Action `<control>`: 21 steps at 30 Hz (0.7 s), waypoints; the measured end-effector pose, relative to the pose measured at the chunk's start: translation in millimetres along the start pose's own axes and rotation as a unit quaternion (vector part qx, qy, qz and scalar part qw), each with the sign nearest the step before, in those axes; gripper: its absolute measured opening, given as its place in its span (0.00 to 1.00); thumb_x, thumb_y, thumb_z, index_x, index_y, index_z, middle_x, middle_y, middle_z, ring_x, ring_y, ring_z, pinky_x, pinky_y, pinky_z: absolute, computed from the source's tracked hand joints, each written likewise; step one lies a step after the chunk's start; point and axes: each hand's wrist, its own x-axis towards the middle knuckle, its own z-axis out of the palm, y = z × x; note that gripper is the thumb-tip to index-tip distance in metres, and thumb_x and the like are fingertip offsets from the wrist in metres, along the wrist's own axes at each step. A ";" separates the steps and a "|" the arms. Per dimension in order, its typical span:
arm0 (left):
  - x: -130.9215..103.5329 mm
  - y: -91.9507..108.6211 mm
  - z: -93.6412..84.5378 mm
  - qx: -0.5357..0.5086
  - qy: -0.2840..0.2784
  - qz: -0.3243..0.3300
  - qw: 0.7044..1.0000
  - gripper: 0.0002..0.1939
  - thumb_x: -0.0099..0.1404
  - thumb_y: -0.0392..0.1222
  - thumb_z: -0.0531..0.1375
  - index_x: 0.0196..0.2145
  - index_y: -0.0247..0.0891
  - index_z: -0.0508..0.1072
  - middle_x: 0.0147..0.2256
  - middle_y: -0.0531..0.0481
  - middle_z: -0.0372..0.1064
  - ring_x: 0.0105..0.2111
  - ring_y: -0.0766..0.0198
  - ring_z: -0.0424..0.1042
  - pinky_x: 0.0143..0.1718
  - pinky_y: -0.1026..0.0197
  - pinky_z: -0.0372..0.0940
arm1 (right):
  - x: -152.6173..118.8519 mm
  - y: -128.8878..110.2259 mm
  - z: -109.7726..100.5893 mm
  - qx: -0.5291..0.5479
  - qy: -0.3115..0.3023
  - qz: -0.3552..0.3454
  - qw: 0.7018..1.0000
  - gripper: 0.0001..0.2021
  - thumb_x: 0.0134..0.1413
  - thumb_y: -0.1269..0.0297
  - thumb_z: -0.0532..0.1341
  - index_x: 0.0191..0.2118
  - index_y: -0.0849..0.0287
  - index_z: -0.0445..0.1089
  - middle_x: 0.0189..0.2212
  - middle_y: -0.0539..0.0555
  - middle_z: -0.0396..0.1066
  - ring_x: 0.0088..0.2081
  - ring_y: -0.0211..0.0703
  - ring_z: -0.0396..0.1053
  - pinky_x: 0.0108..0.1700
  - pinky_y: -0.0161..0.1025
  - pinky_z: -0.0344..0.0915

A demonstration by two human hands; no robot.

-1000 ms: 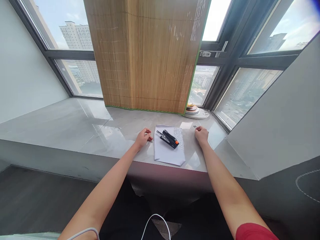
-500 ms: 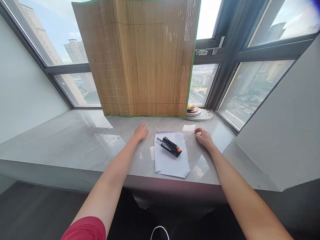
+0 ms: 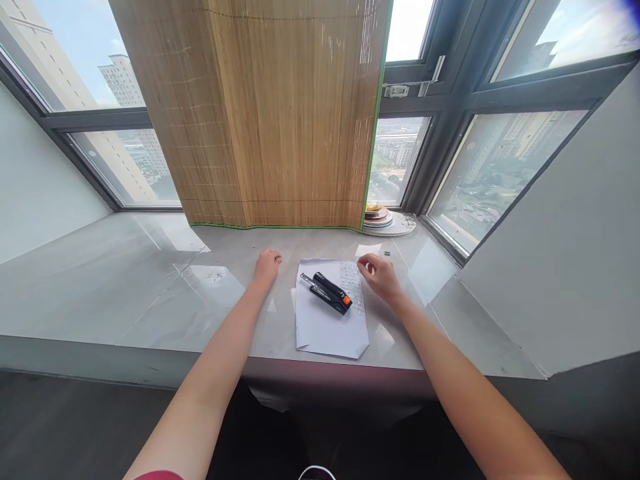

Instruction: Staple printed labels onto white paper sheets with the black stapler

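A black stapler (image 3: pixel 330 294) with an orange end lies opened on a stack of white paper (image 3: pixel 327 332); its silver-tipped arm points to the far left. Written or printed marks cover the paper's upper right part. My right hand (image 3: pixel 381 275) is at the paper's upper right edge, thumb and forefinger pinched together. Whatever may be between those fingertips is too small to make out. Just beyond it, a tiny dark piece (image 3: pixel 387 253), perhaps a few staples, rests on the sill. To the left of the paper, my left hand (image 3: pixel 267 268) is loosely curled, with nothing visible in it.
The grey glossy sill (image 3: pixel 150 293) runs along the windows. A bamboo blind (image 3: pixel 290 127) with green edging stands at the back. Right of it is a stack of small plates (image 3: pixel 379 220) on a white board (image 3: pixel 403 225). A white wall (image 3: pixel 555 253) bounds the right side.
My right hand has moved left to the paper's edge and closed into a pinch, uncovering the tiny dark piece. My left hand's fingers have curled in. The view has shifted slightly.
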 end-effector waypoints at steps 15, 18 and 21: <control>-25.6 66.3 11.8 -0.210 -0.026 0.107 0.972 0.16 0.79 0.52 0.51 0.46 0.41 0.73 0.29 0.51 0.65 0.30 0.59 0.64 0.38 0.59 0.61 | -23.7 -45.4 34.4 0.056 -0.191 -0.049 0.979 0.15 0.64 0.58 0.63 0.54 0.55 0.72 0.41 0.54 0.79 0.38 0.47 0.74 0.43 0.42 0.69; -28.2 73.6 11.4 -0.241 -0.032 0.121 0.962 0.23 0.78 0.59 0.50 0.48 0.41 0.77 0.33 0.48 0.66 0.32 0.58 0.65 0.41 0.57 0.63 | -16.5 -37.5 28.5 0.061 -0.107 -0.052 0.991 0.15 0.66 0.58 0.62 0.55 0.54 0.73 0.46 0.56 0.79 0.44 0.51 0.75 0.49 0.47 0.70; -28.8 76.8 8.8 -0.255 -0.028 0.126 0.958 0.25 0.78 0.59 0.50 0.51 0.41 0.79 0.36 0.46 0.67 0.35 0.57 0.66 0.43 0.56 0.65 | -8.8 -29.7 20.2 0.030 -0.050 -0.066 0.996 0.15 0.66 0.61 0.61 0.55 0.52 0.74 0.46 0.56 0.80 0.46 0.54 0.72 0.51 0.50 0.70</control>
